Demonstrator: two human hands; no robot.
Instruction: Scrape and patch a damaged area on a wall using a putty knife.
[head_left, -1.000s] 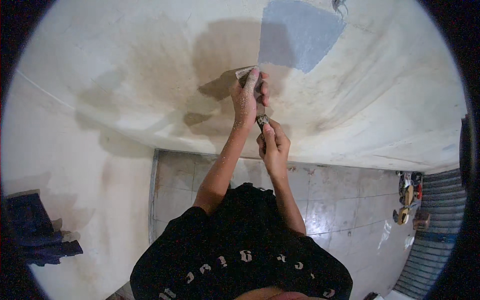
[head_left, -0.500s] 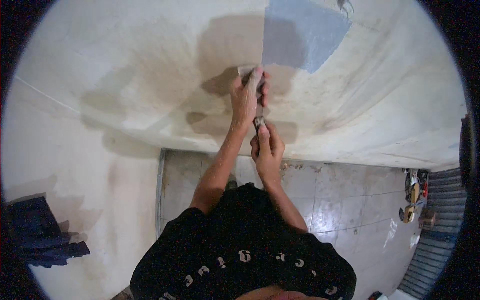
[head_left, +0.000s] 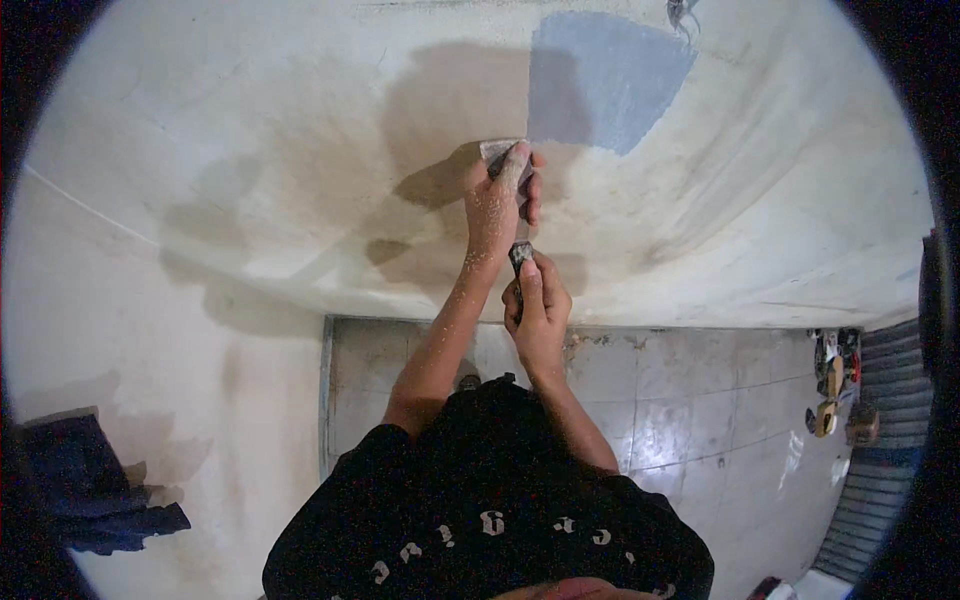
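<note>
A putty knife [head_left: 497, 152] with a wide metal blade and a dark handle lies against the pale wall [head_left: 330, 110], its edge just below the lower left corner of a grey patch [head_left: 610, 80]. My left hand [head_left: 490, 218] is closed around the blade, with the thumb along its face and the fingers at its right side. Lower down, my right hand [head_left: 540, 305] grips the handle, thumb on top. Pale specks dot my left hand and forearm. Dark shadows of my arms and head fall across the wall.
Dark cloth [head_left: 85, 480] hangs at the left wall. Below the wall spreads a tiled floor [head_left: 690, 400], with crumbs of debris [head_left: 600, 342] along its edge. Assorted items [head_left: 828, 380] stand at the far right beside a corrugated grey panel [head_left: 880, 430]. A small fixture [head_left: 682, 12] is at the top.
The view has shifted slightly, so the wall and floor sit lower in it. Both hands keep their grip on the putty knife, and the blade stays near the patch's corner.
</note>
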